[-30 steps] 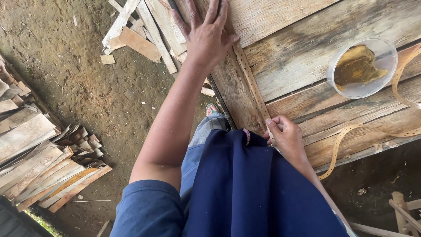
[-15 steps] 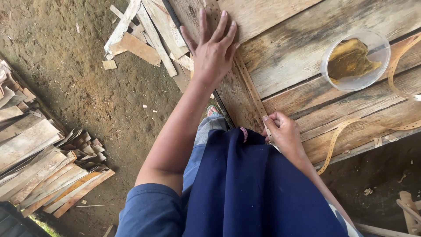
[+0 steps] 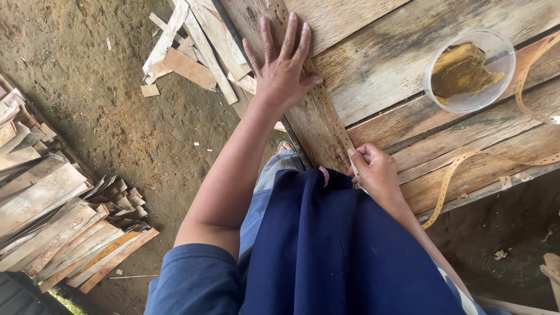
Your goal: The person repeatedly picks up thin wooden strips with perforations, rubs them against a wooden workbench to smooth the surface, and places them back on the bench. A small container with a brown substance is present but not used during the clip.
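Observation:
My left hand [image 3: 284, 67] lies flat, fingers spread, on a rough wooden workbench [image 3: 379, 76], pressing down a long thin perforated strip [image 3: 326, 111] that runs along the plank. My right hand [image 3: 376, 172] is closed around the near end of that strip at the bench's front edge. A dark blue apron [image 3: 344, 251] covers my lap below both hands.
A clear plastic bowl [image 3: 469, 70] holding a brown-yellow lump sits on the bench at the right. More perforated strips [image 3: 461, 169] curl over the bench edge. Wood offcuts [image 3: 192, 52] lie on the dirt floor, and stacked planks [image 3: 52, 227] sit at the left.
My left hand has slid down the strip toward me and spread flat. The right hand stays gripped on the strip's near end. The view has shifted slightly.

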